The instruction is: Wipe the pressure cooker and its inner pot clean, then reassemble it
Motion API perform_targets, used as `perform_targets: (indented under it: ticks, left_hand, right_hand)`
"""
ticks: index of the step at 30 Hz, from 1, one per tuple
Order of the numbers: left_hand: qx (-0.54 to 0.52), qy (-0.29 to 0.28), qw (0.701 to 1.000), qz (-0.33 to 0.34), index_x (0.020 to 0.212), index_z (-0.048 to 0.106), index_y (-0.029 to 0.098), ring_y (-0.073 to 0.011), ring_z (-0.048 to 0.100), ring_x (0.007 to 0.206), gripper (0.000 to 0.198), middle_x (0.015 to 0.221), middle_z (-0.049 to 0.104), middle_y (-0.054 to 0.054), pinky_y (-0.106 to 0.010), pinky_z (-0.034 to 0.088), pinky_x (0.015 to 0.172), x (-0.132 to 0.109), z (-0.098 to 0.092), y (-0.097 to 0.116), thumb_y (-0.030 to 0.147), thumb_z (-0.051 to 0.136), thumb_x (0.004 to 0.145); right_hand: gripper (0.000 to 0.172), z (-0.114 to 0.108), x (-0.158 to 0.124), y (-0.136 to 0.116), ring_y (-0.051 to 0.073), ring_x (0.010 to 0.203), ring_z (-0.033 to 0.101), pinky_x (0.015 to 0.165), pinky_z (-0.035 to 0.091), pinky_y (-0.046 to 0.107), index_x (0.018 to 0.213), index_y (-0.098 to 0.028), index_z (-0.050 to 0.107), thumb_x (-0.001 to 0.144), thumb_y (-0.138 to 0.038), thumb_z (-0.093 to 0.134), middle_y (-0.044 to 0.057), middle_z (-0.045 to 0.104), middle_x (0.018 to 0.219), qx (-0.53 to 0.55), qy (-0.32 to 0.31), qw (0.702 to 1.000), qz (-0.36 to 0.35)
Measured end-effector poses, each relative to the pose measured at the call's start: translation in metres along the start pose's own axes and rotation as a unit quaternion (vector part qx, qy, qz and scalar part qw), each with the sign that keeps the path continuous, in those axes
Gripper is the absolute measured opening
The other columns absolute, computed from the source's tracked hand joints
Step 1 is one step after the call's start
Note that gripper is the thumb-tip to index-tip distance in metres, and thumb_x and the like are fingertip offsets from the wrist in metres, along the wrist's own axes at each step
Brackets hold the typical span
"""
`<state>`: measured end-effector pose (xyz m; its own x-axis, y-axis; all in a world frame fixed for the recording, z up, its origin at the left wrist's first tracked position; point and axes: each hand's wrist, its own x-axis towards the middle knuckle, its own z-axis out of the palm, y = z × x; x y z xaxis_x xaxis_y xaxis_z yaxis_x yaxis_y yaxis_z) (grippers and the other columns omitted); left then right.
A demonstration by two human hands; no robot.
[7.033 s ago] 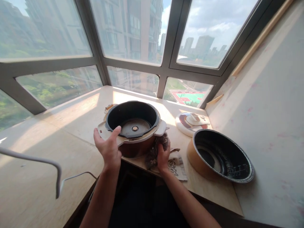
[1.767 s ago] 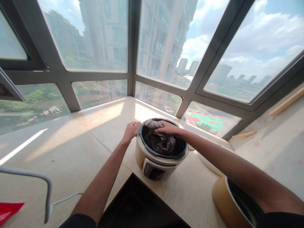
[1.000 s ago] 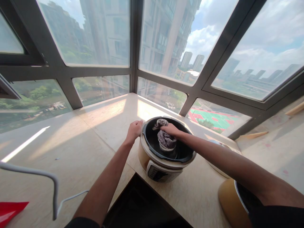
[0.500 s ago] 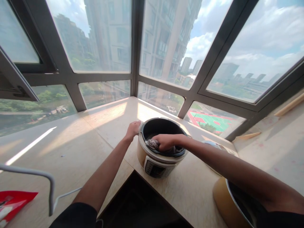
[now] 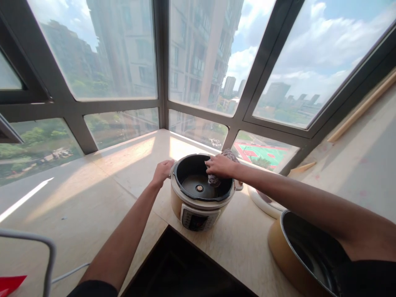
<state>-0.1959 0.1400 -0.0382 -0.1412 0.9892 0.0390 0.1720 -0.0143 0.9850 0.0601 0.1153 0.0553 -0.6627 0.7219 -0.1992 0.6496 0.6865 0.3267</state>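
Observation:
A white and gold electric pressure cooker point(image 5: 177, 202) stands lidless on the stone counter, its control panel facing me. My left hand point(image 5: 163, 171) is closed around the side handle at its left. Over the right part of the rim is my right hand point(image 5: 221, 166), gripping a grey-brown patterned cloth point(image 5: 214, 180). One end of the cloth hangs into the dark cavity; another part bulges out beyond the rim. At the bottom of the cavity a small round sensor point(image 5: 199, 188) shows. No inner pot sits inside the cooker.
A gold inner pot point(image 5: 276, 243) with a dark inside lies at the lower right under my right forearm. Behind it is a round white lid-like thing point(image 5: 262, 203). A dark panel point(image 5: 182, 268) is in front, a grey metal tube point(image 5: 51, 255) at left. Windows surround the counter.
My right hand has moved with the cloth from the cavity's near side up to the right rim, uncovering the bottom. My left hand stays on the handle. The view has turned slightly right.

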Motion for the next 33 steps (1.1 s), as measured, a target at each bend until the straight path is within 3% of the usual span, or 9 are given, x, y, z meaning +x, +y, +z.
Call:
perform_targets:
  ticks: [4, 11, 15, 19, 23, 26, 29, 33]
  left_hand:
    - [-0.028, 0.002, 1.0, -0.009, 0.058, 0.052, 0.021, -0.0123, 0.04, 0.052, 0.031, 0.056, 0.044, 0.002, -0.024, 0.031, 0.046, -0.003, 0.002, -0.002, 0.046, 0.061, 0.074]
    - [-0.103, 0.015, 0.993, -0.053, 0.068, 0.064, 0.018, -0.0113, 0.041, 0.05, 0.028, 0.054, 0.049, 0.004, -0.024, 0.034, 0.046, -0.007, 0.006, -0.001, 0.045, 0.067, 0.069]
    - [-0.155, 0.032, 0.985, -0.074, 0.072, 0.069, 0.016, -0.0107, 0.042, 0.05, 0.029, 0.055, 0.052, 0.004, -0.023, 0.033, 0.045, -0.008, 0.009, -0.002, 0.044, 0.073, 0.064]
    - [-0.201, 0.047, 0.977, -0.06, 0.071, 0.069, 0.017, -0.0119, 0.048, 0.055, 0.025, 0.06, 0.06, 0.002, -0.023, 0.038, 0.049, -0.007, 0.012, -0.005, 0.039, 0.076, 0.06]
    - [-0.205, 0.051, 0.976, -0.06, 0.077, 0.074, 0.017, -0.0152, 0.056, 0.059, 0.028, 0.061, 0.063, 0.001, -0.024, 0.042, 0.052, -0.007, 0.013, -0.005, 0.039, 0.077, 0.059]
    - [-0.213, 0.055, 0.973, -0.066, 0.08, 0.076, 0.017, -0.0163, 0.059, 0.062, 0.031, 0.064, 0.067, 0.0, -0.024, 0.045, 0.054, -0.009, 0.013, -0.002, 0.038, 0.08, 0.058]
    - [-0.221, 0.06, 0.97, -0.079, 0.083, 0.078, 0.017, -0.0152, 0.06, 0.061, 0.034, 0.07, 0.071, -0.001, -0.023, 0.046, 0.054, -0.011, 0.012, 0.0, 0.036, 0.082, 0.055]
    - [-0.221, 0.059, 0.97, -0.085, 0.085, 0.079, 0.015, -0.0141, 0.062, 0.062, 0.036, 0.072, 0.072, -0.003, -0.022, 0.046, 0.054, -0.012, 0.011, 0.003, 0.034, 0.084, 0.055]
  right_hand:
    - [0.031, 0.012, 0.007, 0.001, 0.03, 0.106, 0.06, 0.078, 0.045, 0.038, 0.114, -0.018, 0.069, 0.1, -0.013, 0.041, 0.018, 0.065, 0.121, -0.09, 0.059, 0.994, -0.009]
    - [0.031, 0.024, 0.046, -0.02, 0.031, 0.108, 0.059, 0.077, 0.047, 0.038, 0.121, -0.018, 0.06, 0.093, -0.011, 0.05, 0.018, 0.06, 0.124, -0.037, 0.072, 0.996, 0.042]
    - [0.038, 0.028, 0.071, -0.037, 0.031, 0.105, 0.062, 0.072, 0.051, 0.035, 0.122, -0.021, 0.055, 0.084, -0.017, 0.06, 0.015, 0.058, 0.125, 0.094, 0.069, 0.987, 0.109]
    - [0.044, 0.036, 0.09, -0.05, 0.03, 0.098, 0.067, 0.078, 0.055, 0.038, 0.121, -0.018, 0.053, 0.08, -0.03, 0.066, 0.015, 0.063, 0.119, 0.29, 0.045, 0.943, 0.16]
    - [0.047, 0.041, 0.09, -0.051, 0.029, 0.108, 0.066, 0.094, 0.053, 0.038, 0.113, -0.017, 0.06, 0.069, -0.022, 0.074, 0.009, 0.069, 0.115, 0.469, 0.042, 0.877, 0.091]
    - [0.044, 0.039, 0.078, -0.054, 0.024, 0.105, 0.067, 0.093, 0.054, 0.033, 0.106, -0.018, 0.065, 0.063, -0.018, 0.075, 0.002, 0.073, 0.107, 0.631, -0.042, 0.774, 0.026]
    - [0.036, 0.036, 0.06, -0.054, 0.021, 0.089, 0.07, 0.077, 0.058, 0.03, 0.097, -0.018, 0.068, 0.062, -0.022, 0.076, -0.001, 0.074, 0.093, 0.702, -0.203, 0.682, 0.035]
    - [0.035, 0.028, 0.044, -0.033, 0.02, 0.075, 0.07, 0.063, 0.057, 0.028, 0.088, -0.017, 0.069, 0.055, -0.021, 0.08, -0.002, 0.072, 0.078, 0.648, -0.384, 0.657, 0.004]
